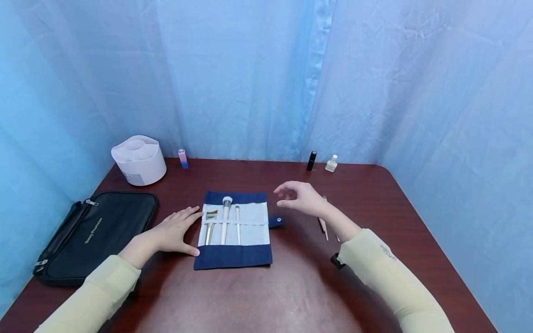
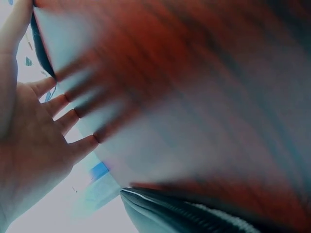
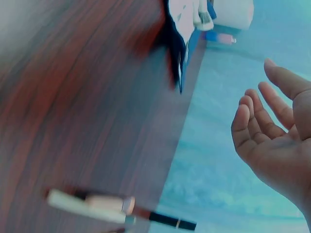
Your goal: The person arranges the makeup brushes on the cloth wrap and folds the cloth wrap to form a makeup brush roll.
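Observation:
A navy brush roll [image 1: 233,257] with a pale lining lies spread on the table, three makeup brushes tucked under its strap: a flat wide one [image 1: 211,214], a round white-tipped one [image 1: 226,201] and a slim one [image 1: 238,222]. My left hand [image 1: 172,233] rests at the roll's left edge, fingers spread and fingertips down, as the left wrist view shows too. To the right of the roll, near its snap tab [image 1: 275,221], my right hand [image 1: 301,199] hovers with loosely bent fingers and nothing in them. In the right wrist view its palm [image 3: 282,155] shows bare.
Slim brush-like sticks [image 1: 323,227] lie beneath my right forearm. A black zip case [image 1: 112,231] sits at the left, with a white organizer [image 1: 143,164] behind it. Along the back stand a pink-blue tube [image 1: 182,158], a black tube [image 1: 311,161] and a small bottle [image 1: 331,163].

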A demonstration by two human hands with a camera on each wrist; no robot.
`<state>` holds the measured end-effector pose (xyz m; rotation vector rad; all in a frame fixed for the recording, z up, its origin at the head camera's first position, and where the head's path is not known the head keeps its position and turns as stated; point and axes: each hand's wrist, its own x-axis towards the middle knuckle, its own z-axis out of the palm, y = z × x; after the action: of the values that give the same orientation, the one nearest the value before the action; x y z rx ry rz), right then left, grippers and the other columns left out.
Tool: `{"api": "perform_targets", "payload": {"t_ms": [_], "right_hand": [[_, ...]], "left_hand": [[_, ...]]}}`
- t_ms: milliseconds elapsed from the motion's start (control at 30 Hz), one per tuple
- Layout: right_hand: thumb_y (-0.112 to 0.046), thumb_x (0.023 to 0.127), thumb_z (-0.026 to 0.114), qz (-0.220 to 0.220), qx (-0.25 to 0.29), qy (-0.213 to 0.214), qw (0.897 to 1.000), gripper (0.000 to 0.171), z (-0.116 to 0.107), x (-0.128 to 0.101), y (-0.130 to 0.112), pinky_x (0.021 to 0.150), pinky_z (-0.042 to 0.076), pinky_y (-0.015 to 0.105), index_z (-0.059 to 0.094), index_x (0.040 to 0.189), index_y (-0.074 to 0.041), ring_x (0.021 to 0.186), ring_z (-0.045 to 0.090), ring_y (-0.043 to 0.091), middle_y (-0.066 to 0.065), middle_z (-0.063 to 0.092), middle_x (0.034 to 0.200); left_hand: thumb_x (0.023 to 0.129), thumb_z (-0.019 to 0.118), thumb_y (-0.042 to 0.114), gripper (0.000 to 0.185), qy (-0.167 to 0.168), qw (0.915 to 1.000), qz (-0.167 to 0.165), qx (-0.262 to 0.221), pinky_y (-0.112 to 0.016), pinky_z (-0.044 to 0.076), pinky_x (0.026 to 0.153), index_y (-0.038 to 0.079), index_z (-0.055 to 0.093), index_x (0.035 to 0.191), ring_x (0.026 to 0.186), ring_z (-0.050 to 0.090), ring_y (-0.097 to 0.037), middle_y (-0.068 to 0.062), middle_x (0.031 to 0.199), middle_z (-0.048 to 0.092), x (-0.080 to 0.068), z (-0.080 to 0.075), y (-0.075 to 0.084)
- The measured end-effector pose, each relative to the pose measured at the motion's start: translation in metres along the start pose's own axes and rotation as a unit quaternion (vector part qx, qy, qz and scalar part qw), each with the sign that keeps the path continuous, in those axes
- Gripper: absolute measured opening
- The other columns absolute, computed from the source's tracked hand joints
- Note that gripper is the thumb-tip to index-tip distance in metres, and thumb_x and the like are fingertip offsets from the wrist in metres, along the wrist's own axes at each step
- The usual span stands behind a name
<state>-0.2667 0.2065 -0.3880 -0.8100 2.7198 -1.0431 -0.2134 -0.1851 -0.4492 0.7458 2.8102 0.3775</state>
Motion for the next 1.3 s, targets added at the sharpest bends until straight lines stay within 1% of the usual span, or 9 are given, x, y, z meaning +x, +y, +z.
{"api": "perform_targets", "payload": {"t_ms": [67,200,333,500,600,667,867,1100,1300], "right_hand": [[-0.027,0.085,0.071,0.002,-0.016,0.023,1.000,0.028,-0.006,-0.008,0.005,0.075,0.052,0.030,0.065,0.111,-0.020,0.087,0.059,0.011,0.004,0.066,0.104],[-0.023,0.084,0.073,0.009,-0.068,0.065,0.996,0.027,-0.014,-0.024,0.016,0.070,0.050,0.030,0.066,0.109,-0.016,0.080,0.058,0.011,0.005,0.067,0.101],[-0.018,0.082,0.074,0.028,-0.113,0.086,0.990,0.027,-0.019,-0.038,0.035,0.065,0.049,0.029,0.067,0.107,-0.010,0.075,0.057,0.012,0.007,0.067,0.095],[-0.014,0.079,0.075,0.060,-0.148,0.085,0.983,0.028,-0.019,-0.047,0.063,0.061,0.046,0.027,0.068,0.103,-0.003,0.069,0.055,0.014,0.005,0.063,0.081],[-0.015,0.078,0.076,0.080,-0.156,0.081,0.981,0.028,-0.018,-0.050,0.074,0.061,0.046,0.028,0.068,0.102,-0.003,0.069,0.055,0.014,0.003,0.062,0.078],[-0.016,0.078,0.077,0.090,-0.150,0.074,0.982,0.028,-0.016,-0.050,0.078,0.061,0.048,0.029,0.067,0.101,-0.003,0.069,0.056,0.014,0.003,0.062,0.078],[-0.014,0.074,0.079,0.098,-0.136,0.063,0.984,0.029,-0.011,-0.049,0.085,0.066,0.049,0.030,0.067,0.097,-0.002,0.072,0.058,0.013,0.004,0.064,0.079],[-0.013,0.073,0.080,0.100,-0.152,0.062,0.981,0.025,-0.008,-0.045,0.090,0.063,0.049,0.027,0.067,0.093,-0.003,0.070,0.056,0.011,0.002,0.063,0.076],[-0.010,0.073,0.078,0.091,-0.164,0.056,0.981,0.023,-0.009,-0.043,0.087,0.063,0.049,0.028,0.067,0.092,-0.004,0.068,0.056,0.011,0.002,0.063,0.075]], "left_hand": [[0.063,0.072,0.069,0.113,-0.001,1.0000,-0.002,0.002,-0.064,0.021,0.108,0.007,0.030,0.147,0.140,0.021,-0.040,-0.018,0.154,0.024,0.000,-0.001,0.000],[0.063,0.072,0.069,0.112,-0.003,1.0000,-0.001,0.005,-0.065,0.022,0.106,0.008,0.031,0.147,0.139,0.022,-0.041,-0.018,0.153,0.025,0.000,-0.002,0.000],[0.063,0.072,0.068,0.111,-0.004,1.0000,-0.001,0.006,-0.065,0.022,0.106,0.008,0.032,0.147,0.139,0.023,-0.042,-0.019,0.153,0.025,0.000,-0.002,0.001],[0.064,0.073,0.066,0.109,-0.007,1.0000,0.002,0.001,-0.066,0.021,0.106,0.007,0.032,0.147,0.139,0.022,-0.042,-0.019,0.153,0.024,-0.001,-0.004,0.003],[0.065,0.074,0.065,0.109,-0.008,1.0000,0.004,0.000,-0.066,0.021,0.106,0.007,0.031,0.147,0.139,0.022,-0.042,-0.019,0.153,0.024,-0.001,-0.004,0.003],[0.065,0.074,0.065,0.109,-0.008,1.0000,0.004,-0.001,-0.066,0.021,0.106,0.007,0.031,0.147,0.139,0.022,-0.042,-0.019,0.153,0.023,-0.001,-0.004,0.002],[0.064,0.072,0.067,0.110,-0.011,0.9999,0.001,0.000,-0.065,0.021,0.107,0.008,0.030,0.147,0.140,0.021,-0.041,-0.019,0.154,0.023,0.000,-0.001,0.000],[0.064,0.071,0.068,0.111,-0.015,0.9999,-0.003,-0.001,-0.065,0.020,0.107,0.009,0.030,0.148,0.140,0.020,-0.041,-0.018,0.154,0.022,0.000,0.001,-0.001],[0.064,0.071,0.069,0.111,-0.014,0.9999,-0.003,-0.001,-0.065,0.020,0.107,0.010,0.029,0.148,0.140,0.020,-0.041,-0.018,0.154,0.022,0.001,0.000,-0.002]]}}
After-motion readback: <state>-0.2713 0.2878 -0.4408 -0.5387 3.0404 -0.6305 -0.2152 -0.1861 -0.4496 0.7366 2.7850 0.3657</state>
